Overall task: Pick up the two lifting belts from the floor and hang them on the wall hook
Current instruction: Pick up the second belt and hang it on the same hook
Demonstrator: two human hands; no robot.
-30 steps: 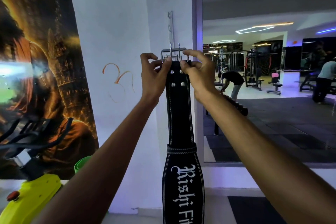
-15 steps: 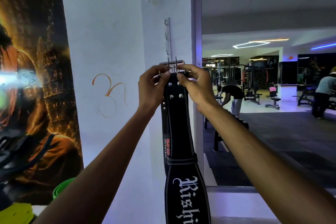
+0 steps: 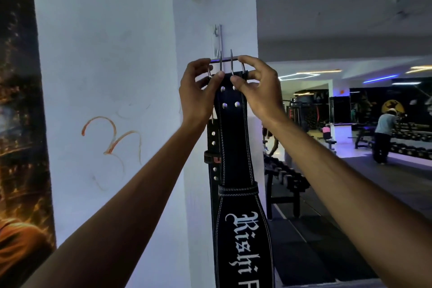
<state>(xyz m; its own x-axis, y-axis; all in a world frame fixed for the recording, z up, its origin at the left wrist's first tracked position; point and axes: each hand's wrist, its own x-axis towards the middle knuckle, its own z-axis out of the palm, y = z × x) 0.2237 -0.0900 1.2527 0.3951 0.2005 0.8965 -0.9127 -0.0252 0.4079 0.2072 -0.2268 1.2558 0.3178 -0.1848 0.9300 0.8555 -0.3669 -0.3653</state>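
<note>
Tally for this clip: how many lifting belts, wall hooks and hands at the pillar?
Lifting belts: 2, the lettered front belt and a second belt partly hidden behind it
Wall hooks: 1
Hands: 2, left hand and right hand, both on the front belt's top
Total: 5

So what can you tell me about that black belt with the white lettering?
The black lifting belt looks like stitched leather, with white gothic lettering, silver rivets and a keeper loop. It hangs vertically against the white pillar. The left hand and right hand pinch its top by the metal buckle. A second belt hangs behind it.
</note>
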